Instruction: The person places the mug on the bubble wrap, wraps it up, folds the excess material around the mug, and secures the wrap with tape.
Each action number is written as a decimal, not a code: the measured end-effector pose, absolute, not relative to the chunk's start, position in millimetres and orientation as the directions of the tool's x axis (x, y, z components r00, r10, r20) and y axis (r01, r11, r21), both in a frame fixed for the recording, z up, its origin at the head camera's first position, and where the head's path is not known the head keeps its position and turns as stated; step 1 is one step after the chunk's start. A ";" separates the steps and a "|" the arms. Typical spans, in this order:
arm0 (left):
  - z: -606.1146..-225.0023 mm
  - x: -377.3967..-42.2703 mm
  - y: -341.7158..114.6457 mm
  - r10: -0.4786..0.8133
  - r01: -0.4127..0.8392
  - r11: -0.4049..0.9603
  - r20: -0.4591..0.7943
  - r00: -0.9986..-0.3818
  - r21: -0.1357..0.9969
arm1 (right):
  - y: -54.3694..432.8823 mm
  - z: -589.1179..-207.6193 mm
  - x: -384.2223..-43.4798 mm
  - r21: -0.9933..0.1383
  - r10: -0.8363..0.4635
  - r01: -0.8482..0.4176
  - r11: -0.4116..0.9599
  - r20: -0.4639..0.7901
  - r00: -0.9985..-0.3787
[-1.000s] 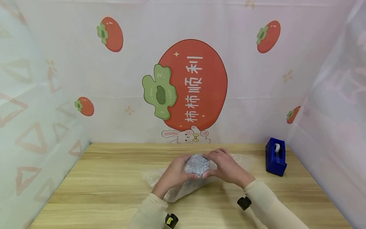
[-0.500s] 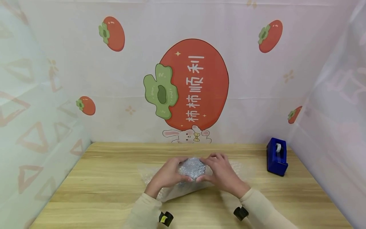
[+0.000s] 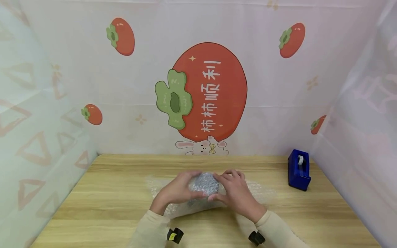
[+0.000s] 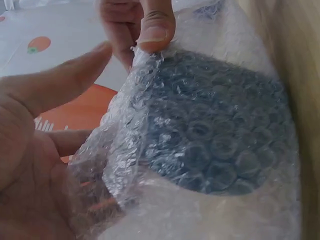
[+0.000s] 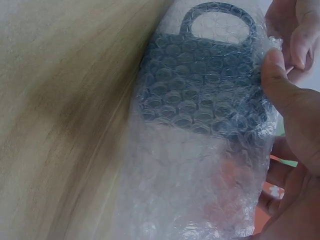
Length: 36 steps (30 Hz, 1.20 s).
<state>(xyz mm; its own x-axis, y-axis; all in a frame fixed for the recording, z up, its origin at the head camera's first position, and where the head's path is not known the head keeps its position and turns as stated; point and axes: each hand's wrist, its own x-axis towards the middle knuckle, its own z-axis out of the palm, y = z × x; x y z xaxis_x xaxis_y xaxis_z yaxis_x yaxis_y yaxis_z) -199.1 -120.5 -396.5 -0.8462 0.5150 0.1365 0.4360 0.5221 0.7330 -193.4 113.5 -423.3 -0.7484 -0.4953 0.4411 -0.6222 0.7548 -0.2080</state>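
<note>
A dark blue-grey mug (image 5: 190,80) shows through the bubble wrap (image 5: 175,170) around it, its looped handle visible in the right wrist view. In the head view it stands at mid-table between both hands. My left hand (image 3: 178,188) curves round its left side, fingers behind the wrap, while the thumb is raised in the left wrist view. From the right, my right hand (image 3: 234,193) grips the wrapped mug, with its thumb (image 4: 156,35) pressing the upper edge of the wrap. Loose wrap extends to both sides.
A blue tape dispenser (image 3: 299,169) with a roll in it stands at the back right of the wooden table (image 3: 102,196). White printed sheets (image 3: 139,69) with persimmon pictures rise behind the table and along both sides.
Both hands and the wrapped mug have shifted left and a little nearer to me. The bubble wrap has moved with them. My hold looks much the same, and the tape dispenser has stayed put.
</note>
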 end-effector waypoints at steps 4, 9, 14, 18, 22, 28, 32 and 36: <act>-403.4 -197.8 -116.3 0.486 0.456 0.522 0.189 -0.854 0.721 | 113.8 -420.9 -192.1 -0.214 -0.499 -0.604 0.768 0.392 -0.773; -411.6 -196.4 -110.6 0.424 0.426 0.568 0.194 -0.885 0.704 | 115.0 -418.7 -191.2 -0.221 -0.505 -0.594 0.773 0.351 -0.788; -414.1 -193.1 -108.6 0.409 0.423 0.592 0.196 -0.891 0.686 | 116.4 -418.2 -188.5 -0.222 -0.501 -0.582 0.782 0.333 -0.799; -414.6 -190.4 -107.7 0.410 0.427 0.606 0.196 -0.891 0.672 | 118.2 -418.9 -186.3 -0.244 -0.502 -0.580 0.778 0.316 -0.806; -415.1 -190.2 -107.5 0.417 0.428 0.618 0.186 -0.890 0.660 | 124.8 -418.2 -183.0 -0.322 -0.511 -0.579 0.749 0.276 -0.814; -414.9 -190.6 -108.2 0.443 0.455 0.639 0.187 -0.877 0.620 | 139.8 -418.9 -183.0 -0.380 -0.488 -0.579 0.721 0.315 -0.814; -416.5 -190.0 -108.1 0.455 0.467 0.665 0.180 -0.872 0.582 | 146.4 -421.9 -188.3 -0.379 -0.456 -0.562 0.735 0.338 -0.824; -418.5 -188.9 -107.8 0.459 0.475 0.684 0.179 -0.870 0.554 | 152.1 -424.7 -197.9 -0.386 -0.466 -0.553 0.738 0.300 -0.832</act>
